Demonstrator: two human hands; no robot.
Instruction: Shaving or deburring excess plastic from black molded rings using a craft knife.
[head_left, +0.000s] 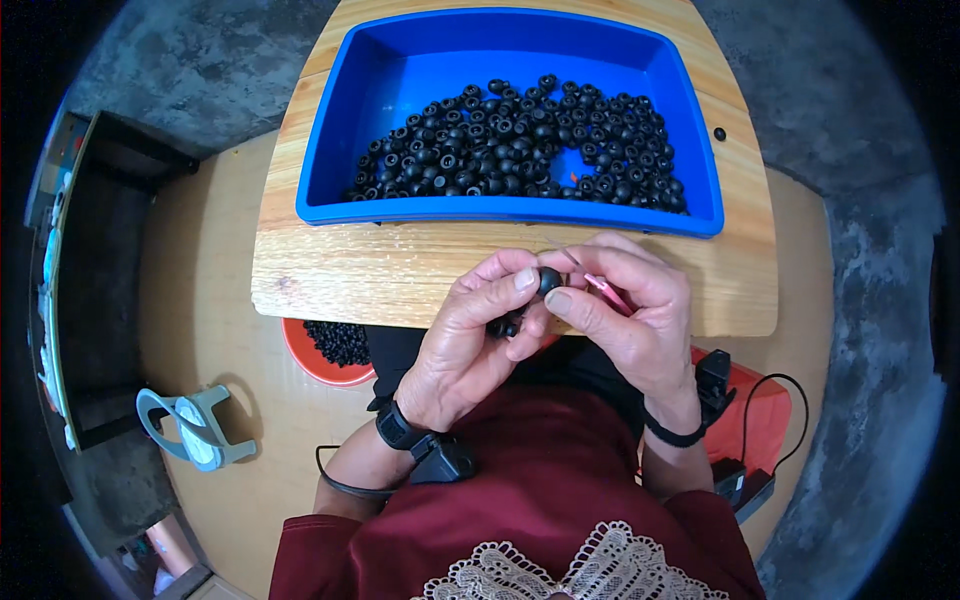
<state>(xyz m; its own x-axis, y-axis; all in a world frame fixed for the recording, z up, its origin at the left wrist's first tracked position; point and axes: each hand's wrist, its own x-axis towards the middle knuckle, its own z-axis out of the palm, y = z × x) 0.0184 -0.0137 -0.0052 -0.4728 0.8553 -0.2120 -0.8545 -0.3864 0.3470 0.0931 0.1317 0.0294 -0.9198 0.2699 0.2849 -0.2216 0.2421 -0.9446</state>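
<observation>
Both hands meet over the near edge of the wooden table. Between its thumb and fingers, my left hand pinches a small, rounded black piece. More black pieces are tucked in its curled fingers. My right hand is closed on a slim tool with a pink handle and a thin metal tip; its exact kind is unclear. The right thumb and fingers are close to the black piece, perhaps touching it. Beyond the hands, a blue tray holds a heap of similar black pieces.
One loose black piece lies right of the tray. Below the table at left, a red-orange basin holds small dark pieces. A grey stool stands on the floor. At right are a red bag-like thing and a black cable.
</observation>
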